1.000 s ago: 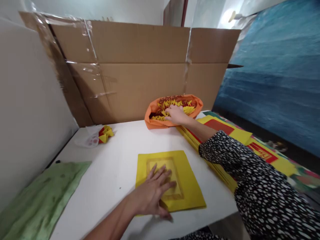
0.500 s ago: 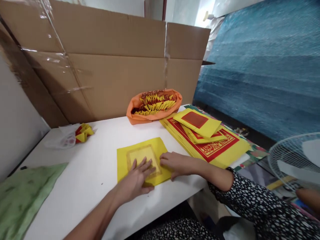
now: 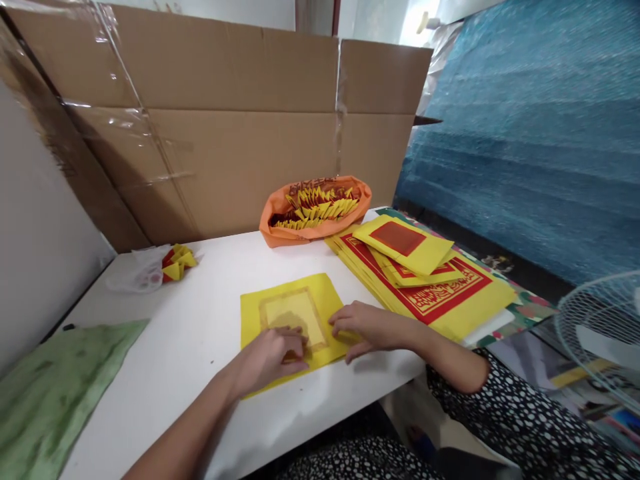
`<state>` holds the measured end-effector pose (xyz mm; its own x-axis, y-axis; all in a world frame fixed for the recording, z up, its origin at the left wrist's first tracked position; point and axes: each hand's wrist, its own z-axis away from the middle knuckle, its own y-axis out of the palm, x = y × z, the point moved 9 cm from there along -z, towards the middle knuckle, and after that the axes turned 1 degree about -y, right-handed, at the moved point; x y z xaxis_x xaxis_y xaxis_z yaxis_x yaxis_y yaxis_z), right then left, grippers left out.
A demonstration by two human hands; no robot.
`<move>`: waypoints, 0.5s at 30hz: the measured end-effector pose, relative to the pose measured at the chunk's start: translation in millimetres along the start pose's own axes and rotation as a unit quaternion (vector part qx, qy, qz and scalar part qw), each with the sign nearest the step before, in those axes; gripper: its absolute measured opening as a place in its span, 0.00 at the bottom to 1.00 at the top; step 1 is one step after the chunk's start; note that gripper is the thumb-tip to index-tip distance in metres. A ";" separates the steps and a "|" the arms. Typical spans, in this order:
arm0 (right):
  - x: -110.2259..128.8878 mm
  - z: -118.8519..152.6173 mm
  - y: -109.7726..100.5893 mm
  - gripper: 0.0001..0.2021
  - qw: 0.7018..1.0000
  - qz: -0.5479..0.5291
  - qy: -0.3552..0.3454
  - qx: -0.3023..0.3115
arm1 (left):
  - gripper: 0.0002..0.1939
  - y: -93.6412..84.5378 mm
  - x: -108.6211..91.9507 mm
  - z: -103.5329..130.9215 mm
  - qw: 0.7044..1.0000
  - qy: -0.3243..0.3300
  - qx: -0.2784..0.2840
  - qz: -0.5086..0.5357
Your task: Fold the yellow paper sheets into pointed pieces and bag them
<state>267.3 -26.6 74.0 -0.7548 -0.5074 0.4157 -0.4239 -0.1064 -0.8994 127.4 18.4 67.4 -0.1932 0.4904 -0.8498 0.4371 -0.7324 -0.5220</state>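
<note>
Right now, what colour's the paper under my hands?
Yellow paper with pale, tan-framed panel; head view.

Black sleeve, white speckles, ends well behind right hand; same-print garment below it.

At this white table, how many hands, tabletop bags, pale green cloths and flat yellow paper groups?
Hands: 2 (left hand, right hand)
Bags: 2 (orange bag, clear plastic bag)
Cloths: 1 (green cloth)
Paper groups: 2 (paper by hands, yellow pile)
Total: 7

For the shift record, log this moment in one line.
left hand: on yellow paper | right hand: at paper's right edge | orange bag: behind paper, holding folded pieces
</note>
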 end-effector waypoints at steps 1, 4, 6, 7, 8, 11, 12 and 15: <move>4.1 0.3 3.6 0.18 1.000 0.011 -0.017 0.011 | 0.09 5.4 -2.8 1.1 0.998 0.014 0.031 -0.053; 13.0 0.9 20.8 0.21 0.994 0.051 -0.063 0.068 | 0.22 15.5 -6.7 5.0 0.979 0.040 0.073 -0.188; 11.6 0.1 25.7 0.20 0.993 0.066 -0.064 0.076 | 0.25 18.5 -8.3 6.6 0.967 0.048 0.076 -0.239; 10.6 -0.3 26.7 0.19 0.993 0.066 -0.063 0.077 | 0.24 19.5 -9.1 7.2 0.963 0.051 0.076 -0.254; 9.6 -0.6 27.0 0.18 0.993 0.060 -0.062 0.077 | 0.23 20.1 -9.7 7.7 0.960 0.054 0.075 -0.264; 6.1 -1.0 26.5 0.15 0.995 0.032 -0.058 0.080 | 0.18 20.2 -11.0 9.0 0.960 0.060 0.075 -0.263; 4.6 -1.2 26.6 0.14 0.995 0.023 -0.055 0.083 | 0.17 20.0 -11.8 9.3 0.961 0.065 0.074 -0.258; 1.0 -1.4 27.9 0.08 0.994 -0.002 -0.049 0.095 | 0.14 19.5 -15.1 9.4 0.965 0.083 0.069 -0.238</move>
<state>254.0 -28.9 49.5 -0.6970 -0.5869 0.4121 -0.3176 -0.2627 -0.9111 130.6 -7.7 69.4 -0.1952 0.8474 -0.4938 0.2108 -0.4554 -0.8649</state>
